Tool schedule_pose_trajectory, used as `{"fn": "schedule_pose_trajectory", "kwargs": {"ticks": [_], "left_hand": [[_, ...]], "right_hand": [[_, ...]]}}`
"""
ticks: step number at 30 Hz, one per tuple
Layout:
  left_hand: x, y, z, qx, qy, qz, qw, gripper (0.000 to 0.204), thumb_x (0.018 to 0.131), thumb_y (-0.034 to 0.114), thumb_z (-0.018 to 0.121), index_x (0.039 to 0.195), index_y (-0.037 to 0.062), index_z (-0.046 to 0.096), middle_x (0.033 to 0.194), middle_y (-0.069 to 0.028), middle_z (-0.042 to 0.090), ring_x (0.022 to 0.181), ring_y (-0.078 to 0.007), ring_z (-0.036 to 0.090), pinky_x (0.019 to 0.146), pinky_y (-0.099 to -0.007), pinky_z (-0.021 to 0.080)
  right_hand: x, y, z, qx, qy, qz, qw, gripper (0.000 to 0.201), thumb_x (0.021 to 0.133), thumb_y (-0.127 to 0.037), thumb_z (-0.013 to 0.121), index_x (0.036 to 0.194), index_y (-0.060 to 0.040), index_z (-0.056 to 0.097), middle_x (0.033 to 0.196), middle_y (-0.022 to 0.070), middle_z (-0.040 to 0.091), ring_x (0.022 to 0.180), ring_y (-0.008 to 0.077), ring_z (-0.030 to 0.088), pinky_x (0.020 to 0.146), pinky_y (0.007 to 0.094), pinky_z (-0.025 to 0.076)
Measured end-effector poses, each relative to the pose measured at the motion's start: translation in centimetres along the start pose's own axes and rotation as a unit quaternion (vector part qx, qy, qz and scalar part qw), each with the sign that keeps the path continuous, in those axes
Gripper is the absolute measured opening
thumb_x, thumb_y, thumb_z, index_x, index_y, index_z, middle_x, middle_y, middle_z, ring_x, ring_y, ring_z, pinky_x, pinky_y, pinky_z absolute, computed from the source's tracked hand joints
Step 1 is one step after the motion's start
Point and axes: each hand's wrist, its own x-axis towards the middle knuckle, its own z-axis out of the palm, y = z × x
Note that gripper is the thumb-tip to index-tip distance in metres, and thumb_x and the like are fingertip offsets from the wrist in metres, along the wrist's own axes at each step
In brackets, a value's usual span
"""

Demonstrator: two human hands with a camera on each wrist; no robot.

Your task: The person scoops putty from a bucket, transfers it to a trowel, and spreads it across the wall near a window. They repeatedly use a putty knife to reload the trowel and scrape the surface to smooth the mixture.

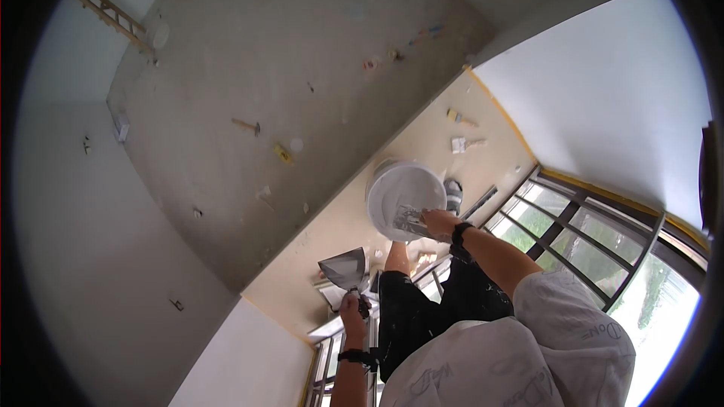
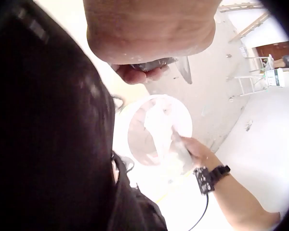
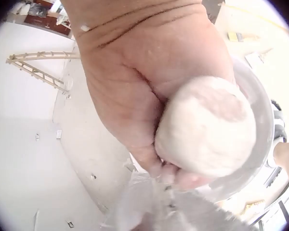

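My left hand [image 1: 351, 304] grips the handle of a wide steel trowel [image 1: 343, 267], held out flat over the floor; in the left wrist view its fingers [image 2: 139, 73] curl round the handle next to the blade [image 2: 183, 67]. A white bucket [image 1: 392, 181] of white plaster stands on the floor by my foot. My right hand [image 1: 435, 221] reaches into it and grips a plaster-smeared putty knife [image 1: 409, 218]. In the right wrist view the hand [image 3: 149, 96] is closed round the knife's white-coated handle end [image 3: 207, 125], with the bucket rim [image 3: 262, 110] behind.
A wooden ladder [image 1: 113, 7] lies at the far end of the grey concrete floor [image 1: 249, 68], which has small tools and scraps scattered on it. A beige strip [image 1: 422, 128] runs along a white wall. Dark-framed windows [image 1: 581, 234] are close to my legs.
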Motion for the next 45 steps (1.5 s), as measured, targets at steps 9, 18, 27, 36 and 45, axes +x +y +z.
{"fn": "schedule_pose_trajectory", "kwargs": {"ticks": [9, 18, 27, 36, 45], "left_hand": [[2.2, 17.7, 3.5, 0.241, -0.248, 0.056, 0.937, 0.032, 0.099, 0.03, 0.051, 0.082, 0.0051, 0.059, 0.065, -0.0008, 0.057, 0.054, -0.0074, 0.05, 0.049, -0.0241, 0.039], [-9.0, 34.0, 12.6, 0.233, -0.449, 0.14, 0.851, 0.031, 0.098, 0.028, 0.055, 0.077, 0.006, 0.057, 0.066, 0.0, 0.054, 0.057, -0.0084, 0.056, 0.047, -0.0234, 0.04], [-14.5, 36.8, 13.4, 0.149, -0.492, 0.2, 0.834, 0.035, 0.099, 0.032, 0.052, 0.083, 0.0017, 0.059, 0.065, -0.0035, 0.056, 0.05, -0.0101, 0.049, 0.047, -0.0236, 0.038], [-23.3, 39.8, 20.1, 0.15, -0.424, 0.472, 0.758, 0.029, 0.102, 0.025, 0.045, 0.103, -0.0011, 0.057, 0.082, -0.0056, 0.059, 0.068, -0.0119, 0.051, 0.061, -0.0262, 0.042], [-21.7, 37.0, 25.3, 0.31, -0.302, 0.765, 0.476, 0.034, 0.093, 0.008, 0.055, 0.126, -0.0011, 0.057, 0.1, -0.0164, 0.055, 0.089, -0.0332, 0.055, 0.08, -0.0405, 0.046]], "right_hand": [[-18.2, -4.2, -15.1, 0.035, 0.338, -0.068, 0.938, 0.032, 0.069, 0.003, 0.059, 0.095, -0.0135, 0.067, 0.103, 0.0073, 0.061, 0.104, 0.0314, 0.054, 0.089, 0.0486, 0.038], [-34.0, -18.2, -27.6, 0.174, 0.428, -0.297, 0.836, 0.024, 0.066, 0.009, 0.055, 0.087, -0.0031, 0.057, 0.083, 0.0109, 0.059, 0.088, 0.031, 0.057, 0.079, 0.0373, 0.046], [-30.6, -9.6, -26.7, 0.073, 0.47, -0.127, 0.871, 0.026, 0.075, -0.003, 0.062, 0.1, -0.0057, 0.06, 0.091, 0.0172, 0.064, 0.085, 0.0365, 0.062, 0.076, 0.0412, 0.049], [-35.1, -15.4, -24.6, 0.827, 0.101, -0.44, 0.335, 0.034, 0.096, -0.027, 0.056, 0.124, -0.0072, 0.057, 0.118, 0.0075, 0.066, 0.101, 0.0188, 0.066, 0.091, 0.0369, 0.053], [-41.4, -13.9, -22.0, 0.8, 0.0, -0.565, 0.203, 0.033, 0.1, -0.028, 0.047, 0.123, -0.0064, 0.058, 0.119, 0.009, 0.066, 0.102, 0.0217, 0.067, 0.086, 0.0381, 0.057]]}}
